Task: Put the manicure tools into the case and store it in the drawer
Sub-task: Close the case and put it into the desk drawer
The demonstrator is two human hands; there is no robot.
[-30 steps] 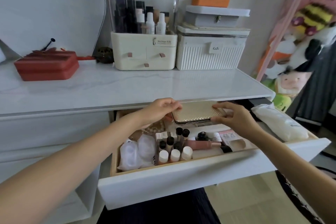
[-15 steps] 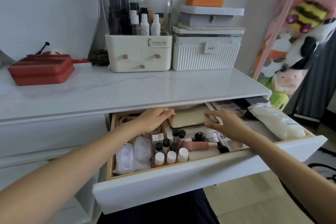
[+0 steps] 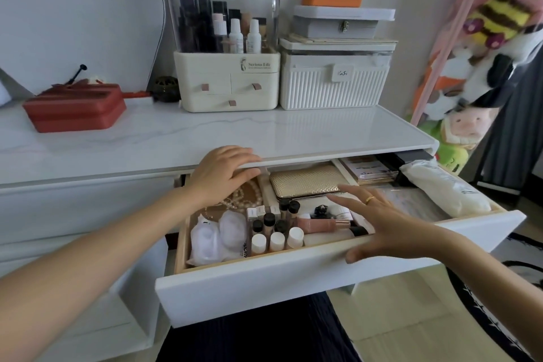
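a white marble-look vanity top (image 3: 205, 138) stands against a pale grey wall (image 3: 73, 9), with light wood flooring (image 3: 396, 323) below and plush toys (image 3: 496, 26) hanging at right.

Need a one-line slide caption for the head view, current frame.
Gold case lies at the back of the open drawer; left hand and right hand are off it, open.

Red box (image 3: 75, 110) sits far left on the white dresser top (image 3: 235, 132). Clear-lidded cosmetics organizer (image 3: 226, 53) stands just beside a ribbed white bin (image 3: 335, 82).
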